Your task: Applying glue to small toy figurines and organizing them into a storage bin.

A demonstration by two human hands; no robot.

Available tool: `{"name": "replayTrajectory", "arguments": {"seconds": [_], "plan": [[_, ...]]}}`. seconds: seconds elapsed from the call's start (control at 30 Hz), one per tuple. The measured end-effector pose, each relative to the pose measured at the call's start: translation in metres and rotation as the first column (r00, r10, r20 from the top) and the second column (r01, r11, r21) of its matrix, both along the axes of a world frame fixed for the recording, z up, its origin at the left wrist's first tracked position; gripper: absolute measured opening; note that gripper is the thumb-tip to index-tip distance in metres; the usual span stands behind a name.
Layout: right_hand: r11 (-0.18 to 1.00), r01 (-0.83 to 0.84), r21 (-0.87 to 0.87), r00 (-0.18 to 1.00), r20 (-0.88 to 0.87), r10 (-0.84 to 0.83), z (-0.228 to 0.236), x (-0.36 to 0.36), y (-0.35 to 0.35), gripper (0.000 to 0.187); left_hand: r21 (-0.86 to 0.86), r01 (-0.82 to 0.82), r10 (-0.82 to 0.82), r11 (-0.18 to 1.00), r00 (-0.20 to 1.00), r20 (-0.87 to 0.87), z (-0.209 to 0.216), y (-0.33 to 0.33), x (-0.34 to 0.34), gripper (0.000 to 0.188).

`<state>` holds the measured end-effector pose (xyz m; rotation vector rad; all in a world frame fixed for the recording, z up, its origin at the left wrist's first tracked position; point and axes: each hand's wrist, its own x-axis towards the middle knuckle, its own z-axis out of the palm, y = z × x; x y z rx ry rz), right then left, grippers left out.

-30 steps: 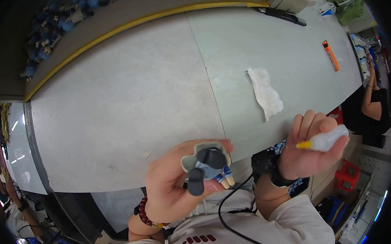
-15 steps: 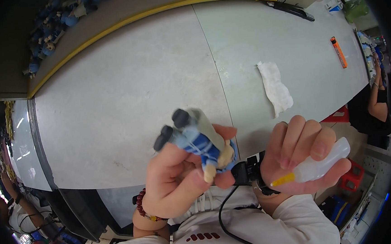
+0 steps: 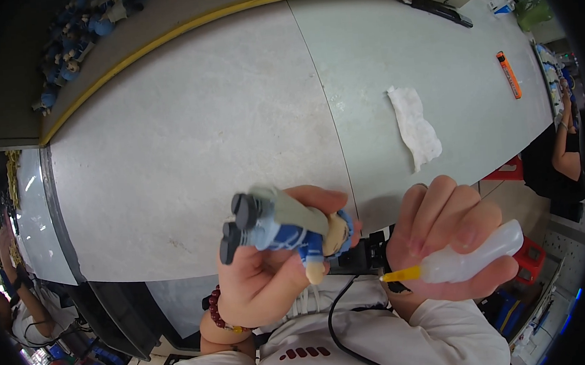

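Left fingers (image 3: 317, 198) gripping a figurine (image 3: 289, 227) between them, now tipped from soles-up to sideways, seemingly presenting its flank for work; right fingers (image 3: 441, 216) holding a bottle (image 3: 471, 257), yellow nozzle (image 3: 403, 274) towards the left fingers.

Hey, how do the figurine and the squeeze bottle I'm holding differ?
The figurine is mostly blue and grey with dark feet; the squeeze bottle is translucent white with a yellow nozzle. The figurine has a head and limbs; the bottle is a smooth tube. The figurine sits in your left hand, the bottle in your right hand. Both are held tilted.
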<state>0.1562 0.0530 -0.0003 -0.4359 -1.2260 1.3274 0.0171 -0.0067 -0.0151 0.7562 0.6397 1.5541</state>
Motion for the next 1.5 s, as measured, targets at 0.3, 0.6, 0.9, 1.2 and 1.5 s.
{"name": "replayTrajectory", "arguments": {"seconds": [0.3, 0.6, 0.9, 1.2, 1.5], "plan": [[0.998, -0.028, -0.064, 0.999, -0.03, 0.026, -0.001, 0.003, 0.001, 0.04, -0.304, -0.253, 0.245, 0.919, 0.967, -0.064, 0.012, 0.004, 0.013, 0.063], [0.997, -0.077, -0.016, 0.99, -0.121, 0.075, -0.01, 0.003, 0.003, 0.054, -0.217, -0.052, 0.063, 0.975, 0.997, 0.043, 0.004, 0.005, -0.006, 0.044], [0.998, 0.02, 0.065, 0.997, 0.072, -0.025, -0.006, -0.007, -0.006, 0.041, -0.25, -0.072, 0.094, 0.966, 0.993, 0.077, 0.008, 0.007, -0.004, 0.026], [0.994, 0.029, 0.108, 0.992, 0.117, -0.041, -0.008, -0.01, -0.008, 0.042, -0.251, -0.066, 0.067, 0.966, 0.998, -0.004, 0.009, 0.008, -0.004, 0.03], [0.984, -0.075, 0.163, 0.978, 0.204, 0.041, -0.006, -0.001, -0.002, 0.042, -0.209, -0.104, 0.09, 0.972, 0.993, -0.072, 0.007, 0.008, -0.002, 0.028]]}}
